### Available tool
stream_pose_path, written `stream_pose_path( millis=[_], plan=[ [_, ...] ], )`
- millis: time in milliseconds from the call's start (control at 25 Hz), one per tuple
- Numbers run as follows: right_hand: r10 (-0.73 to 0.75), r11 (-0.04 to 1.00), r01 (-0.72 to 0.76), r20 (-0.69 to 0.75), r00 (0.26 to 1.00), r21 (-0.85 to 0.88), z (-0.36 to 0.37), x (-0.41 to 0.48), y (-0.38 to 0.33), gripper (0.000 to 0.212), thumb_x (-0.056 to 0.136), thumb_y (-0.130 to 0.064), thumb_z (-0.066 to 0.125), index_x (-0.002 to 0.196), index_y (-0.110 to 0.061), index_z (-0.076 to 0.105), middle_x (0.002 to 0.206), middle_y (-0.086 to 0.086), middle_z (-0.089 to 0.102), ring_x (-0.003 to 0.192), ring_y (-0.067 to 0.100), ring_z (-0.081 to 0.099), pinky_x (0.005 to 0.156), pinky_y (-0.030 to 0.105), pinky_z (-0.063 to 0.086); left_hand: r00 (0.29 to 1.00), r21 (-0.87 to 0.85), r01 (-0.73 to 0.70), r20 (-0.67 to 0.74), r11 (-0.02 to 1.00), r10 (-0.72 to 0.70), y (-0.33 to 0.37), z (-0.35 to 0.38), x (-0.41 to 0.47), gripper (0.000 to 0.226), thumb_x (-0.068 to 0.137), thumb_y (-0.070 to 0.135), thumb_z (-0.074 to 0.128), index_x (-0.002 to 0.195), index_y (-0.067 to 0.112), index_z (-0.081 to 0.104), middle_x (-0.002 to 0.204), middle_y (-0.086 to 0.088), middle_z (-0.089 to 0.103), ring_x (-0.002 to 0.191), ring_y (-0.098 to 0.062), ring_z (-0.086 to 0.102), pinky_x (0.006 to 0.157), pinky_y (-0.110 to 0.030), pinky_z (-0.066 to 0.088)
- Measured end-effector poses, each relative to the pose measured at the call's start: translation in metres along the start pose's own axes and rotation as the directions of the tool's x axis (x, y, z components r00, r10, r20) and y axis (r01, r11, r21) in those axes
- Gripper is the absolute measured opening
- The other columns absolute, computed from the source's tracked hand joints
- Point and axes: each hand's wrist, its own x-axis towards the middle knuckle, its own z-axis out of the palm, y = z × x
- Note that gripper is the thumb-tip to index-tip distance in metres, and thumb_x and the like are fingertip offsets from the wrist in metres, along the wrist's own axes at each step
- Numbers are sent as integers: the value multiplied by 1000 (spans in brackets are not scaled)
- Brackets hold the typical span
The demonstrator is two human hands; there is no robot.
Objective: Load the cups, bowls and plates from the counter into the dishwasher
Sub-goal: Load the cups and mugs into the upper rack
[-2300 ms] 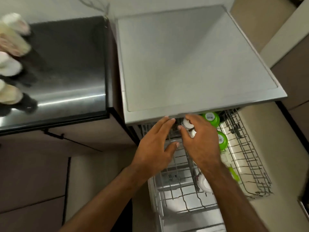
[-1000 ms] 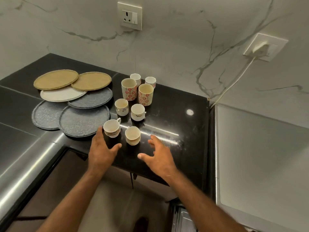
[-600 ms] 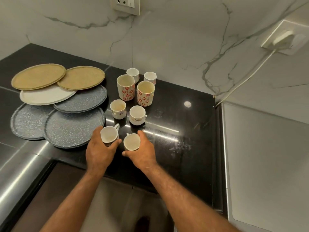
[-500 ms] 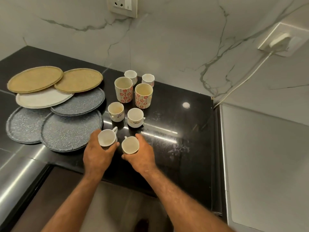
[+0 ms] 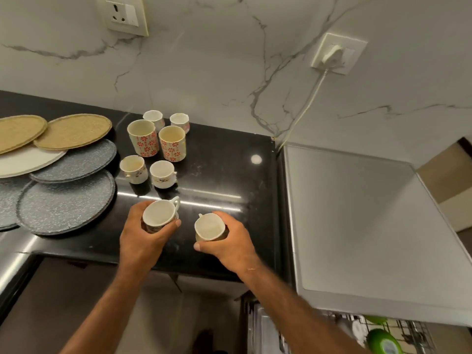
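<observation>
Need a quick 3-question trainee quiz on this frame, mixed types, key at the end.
1. True or false: each of the hands holds a cup.
2. How many cups stand on the counter, not counting held ones?
3. Multiple choice: the dishwasher rack shows at A) top left B) bottom right C) centre.

Key
1. True: the left hand grips a handled cup, the right hand grips a second cup.
2. Six: two floral mugs, two small cups at the wall, two small cups nearer.
3. B.
</observation>
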Motion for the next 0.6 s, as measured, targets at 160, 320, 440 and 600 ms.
stream_pose_path(
  millis=[160, 320, 440, 600],
  plan=[
    [-45, 997, 49, -54, 998, 64, -68, -74, 20, 70, 61, -32, 96, 122, -33, 62, 109, -14, 68, 102, 4, 64, 86, 22, 55, 982, -113, -98, 152, 989, 115, 53, 35, -61, 67, 74, 29, 90, 129, 28, 53, 115, 13, 62, 103, -4, 63, 84, -23, 53],
    [-3, 985, 29, -150, 989, 173, -127, -155, 54, 76, 64, -29, 95, 130, -30, 58, 116, -10, 66, 108, 12, 64, 94, 32, 57, 935, -189, -130, 304, 973, 184, 86, 72, -128, 65, 72, 33, 92, 126, 31, 56, 115, 7, 66, 101, 0, 66, 79, -20, 56],
    [80, 963, -21, -213, 974, 268, -159, -215, 85, 83, 69, -23, 93, 141, -29, 51, 122, -8, 63, 112, 12, 63, 98, 33, 55, 891, -195, -137, 403, 971, 207, 100, 99, -174, 63, 66, 39, 90, 121, 35, 59, 114, 6, 69, 103, -9, 69, 85, -30, 58],
    [208, 912, -89, -265, 942, 400, -186, -278, 134, 82, 74, -10, 87, 142, -36, 48, 120, -7, 64, 109, 8, 64, 99, 30, 54, 820, -155, -134, 537, 979, 198, 106, 138, -234, 69, 63, 41, 88, 124, 28, 59, 110, 4, 72, 100, -10, 71, 83, -30, 58]
  ],
)
